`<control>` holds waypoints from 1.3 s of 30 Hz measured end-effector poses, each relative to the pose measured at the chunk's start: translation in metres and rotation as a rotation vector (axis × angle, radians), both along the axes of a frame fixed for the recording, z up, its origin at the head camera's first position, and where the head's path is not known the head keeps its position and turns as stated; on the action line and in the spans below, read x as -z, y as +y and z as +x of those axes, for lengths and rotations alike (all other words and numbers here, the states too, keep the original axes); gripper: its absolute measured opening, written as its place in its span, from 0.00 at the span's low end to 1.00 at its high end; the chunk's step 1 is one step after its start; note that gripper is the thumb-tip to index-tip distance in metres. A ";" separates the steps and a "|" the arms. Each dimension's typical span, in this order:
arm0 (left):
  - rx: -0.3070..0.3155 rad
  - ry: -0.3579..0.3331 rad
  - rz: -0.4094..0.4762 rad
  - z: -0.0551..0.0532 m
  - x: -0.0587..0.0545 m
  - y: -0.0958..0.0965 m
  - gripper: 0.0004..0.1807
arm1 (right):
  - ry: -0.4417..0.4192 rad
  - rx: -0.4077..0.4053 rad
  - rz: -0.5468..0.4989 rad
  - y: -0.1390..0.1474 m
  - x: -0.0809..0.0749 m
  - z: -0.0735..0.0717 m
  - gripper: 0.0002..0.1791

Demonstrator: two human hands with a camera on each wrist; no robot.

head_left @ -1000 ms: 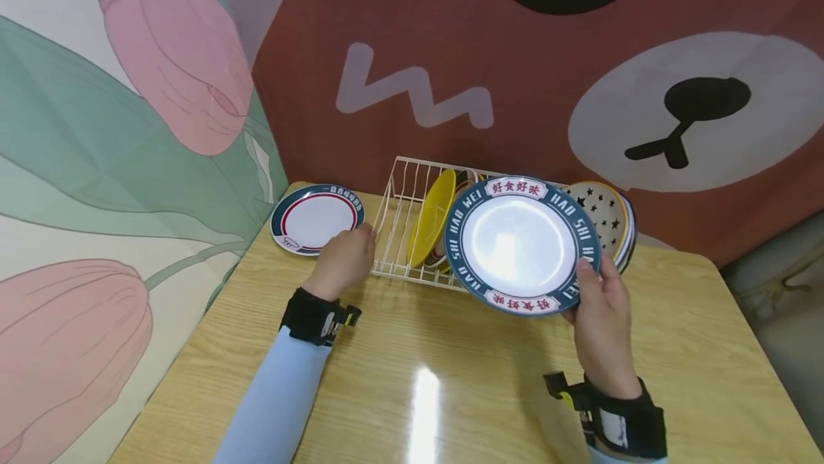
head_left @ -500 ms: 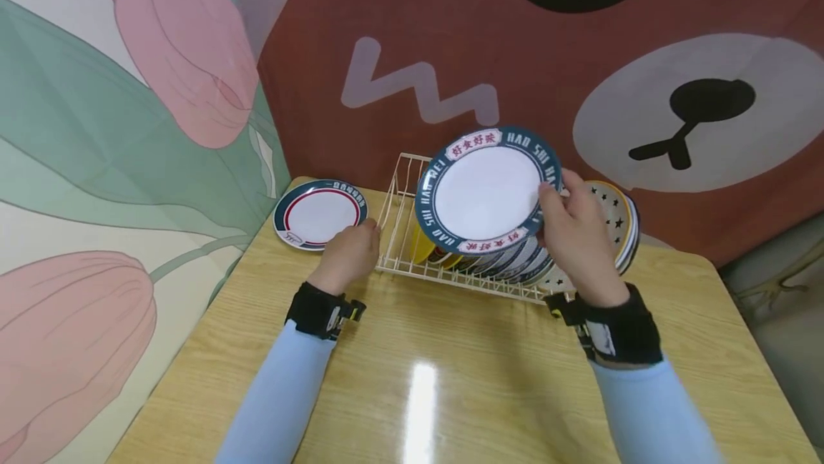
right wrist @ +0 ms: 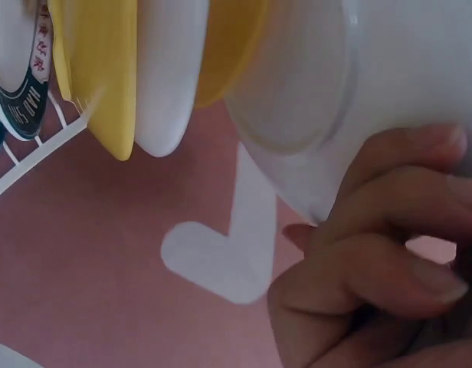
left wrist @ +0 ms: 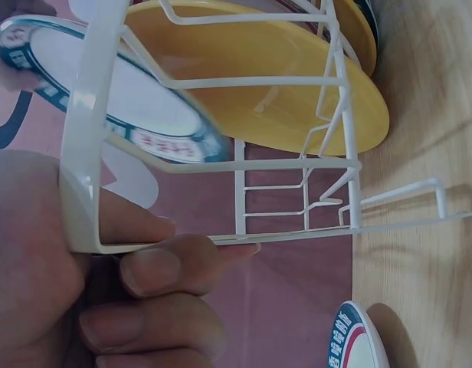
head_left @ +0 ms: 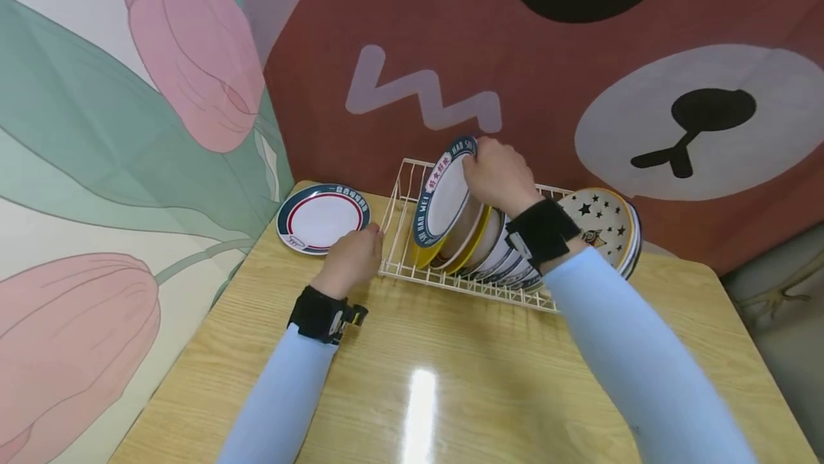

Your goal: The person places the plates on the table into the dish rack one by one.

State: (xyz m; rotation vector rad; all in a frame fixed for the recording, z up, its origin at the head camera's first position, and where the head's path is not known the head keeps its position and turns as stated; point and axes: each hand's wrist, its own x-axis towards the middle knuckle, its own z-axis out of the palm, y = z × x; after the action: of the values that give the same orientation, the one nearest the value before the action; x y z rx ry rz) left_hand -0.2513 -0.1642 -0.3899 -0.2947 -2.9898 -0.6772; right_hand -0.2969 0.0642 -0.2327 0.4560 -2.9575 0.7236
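My right hand [head_left: 498, 174] pinches the rim of a white plate [head_left: 443, 199] with a dark blue lettered border. It holds this plate tilted on edge over the left part of a white wire dish rack [left wrist: 86, 138]. In the right wrist view the plate's pale underside [right wrist: 420, 69] faces the curled fingers. My left hand [head_left: 350, 260] grips the wire at the rack's left end. A yellow plate [left wrist: 274, 84] stands in the rack just beside the held plate, partly behind it in the head view. More plates, yellow, white and blue-rimmed, stand in a row to its right.
A similar blue-rimmed plate with a red ring [head_left: 322, 217] lies flat on the wooden table [head_left: 360, 392], left of the rack. Star-patterned dishes [head_left: 601, 217] stand at the rack's right end. A brown patterned wall [head_left: 386, 142] rises close behind.
My right hand has carried the blue-rimmed plate leftward from the front right to above the rack's left part, turning it from face-on to edgewise. My left hand has stayed on the rack.
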 end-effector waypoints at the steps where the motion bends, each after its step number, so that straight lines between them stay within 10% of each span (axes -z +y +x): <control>1: 0.001 0.002 0.000 0.000 0.000 0.000 0.17 | -0.010 0.008 0.032 -0.003 0.002 -0.003 0.16; 19: 0.008 -0.044 0.017 0.002 -0.001 0.008 0.18 | -0.001 0.100 0.256 -0.033 0.050 -0.023 0.14; 39: 0.002 -0.052 0.013 0.003 -0.005 0.012 0.18 | 0.017 0.038 0.017 0.022 0.026 0.002 0.29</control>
State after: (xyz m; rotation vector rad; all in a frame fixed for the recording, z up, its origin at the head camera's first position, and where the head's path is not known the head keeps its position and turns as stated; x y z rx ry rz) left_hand -0.2484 -0.1520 -0.3847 -0.2840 -3.0333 -0.7158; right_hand -0.2949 0.0857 -0.2587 0.4034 -2.9504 0.6871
